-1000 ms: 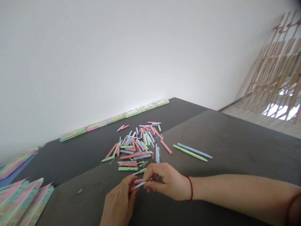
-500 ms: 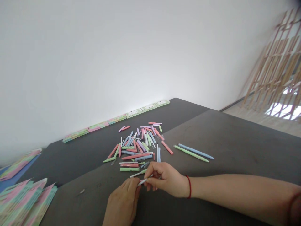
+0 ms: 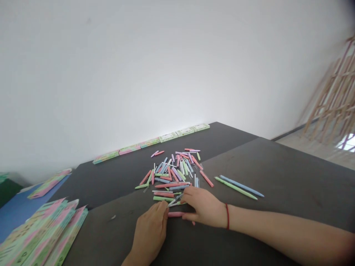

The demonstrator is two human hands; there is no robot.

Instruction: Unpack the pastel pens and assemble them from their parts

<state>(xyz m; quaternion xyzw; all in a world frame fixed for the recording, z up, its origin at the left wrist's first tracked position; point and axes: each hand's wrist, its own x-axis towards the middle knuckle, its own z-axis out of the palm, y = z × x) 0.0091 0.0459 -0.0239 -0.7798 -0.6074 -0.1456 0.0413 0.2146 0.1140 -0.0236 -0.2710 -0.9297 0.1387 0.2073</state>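
Observation:
Between my hands lies a pink pen barrel (image 3: 175,214) on the dark table. My left hand (image 3: 151,231) is closed, its fingertips at the barrel's left end. My right hand (image 3: 203,207) curls over the other end with the thumb against it, and a bit of pink shows below that hand. Its fingertips reach a white and clear slim pen part (image 3: 174,201) at the near edge of the pile. A green pen barrel (image 3: 162,198) lies just beyond my left fingertips. What is under my right palm is hidden.
A pile of loose pen parts (image 3: 177,173) in pink, green, blue and purple spreads beyond my hands. A green pen (image 3: 235,187) and a blue pen (image 3: 242,186) lie to the right. Flat boxes (image 3: 169,136) line the wall; cardboard packs (image 3: 52,232) stand at left.
The slim whitish part that was between my hands is no longer held there; a pink pen barrel is there now. The view has swung left, so the table appears further right.

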